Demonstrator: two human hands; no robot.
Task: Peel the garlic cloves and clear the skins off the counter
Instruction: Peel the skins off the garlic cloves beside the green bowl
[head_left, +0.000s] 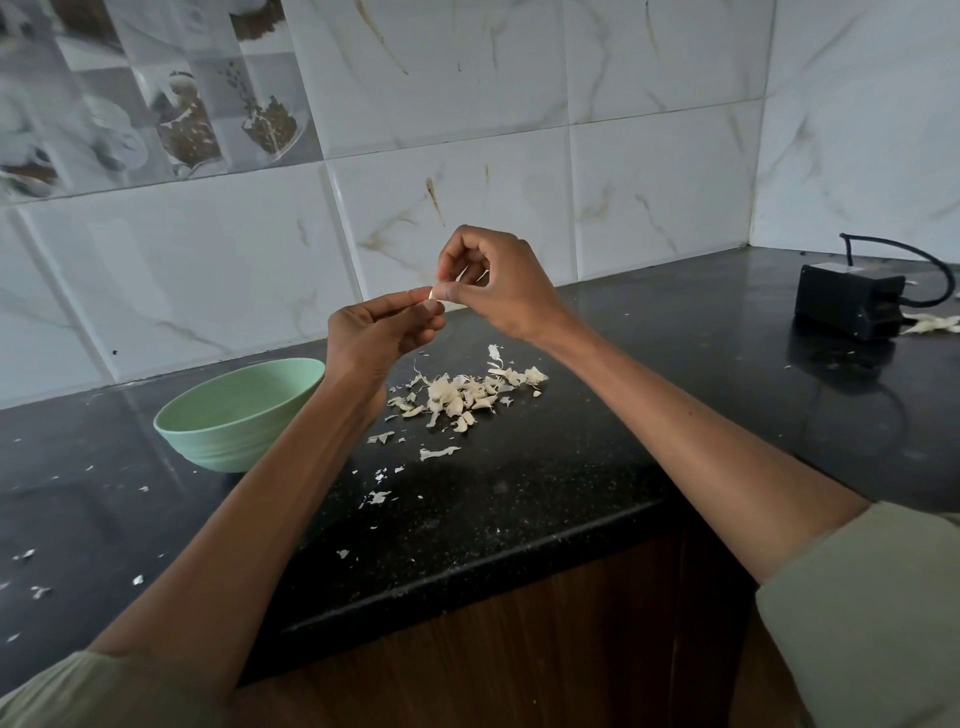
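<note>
No text, label, brand, number or sign can be read anywhere in the view. The black box (852, 299) at about 3 o'clock on the surface (597, 467) shows a pale patch on top, too blurred to make out.
</note>
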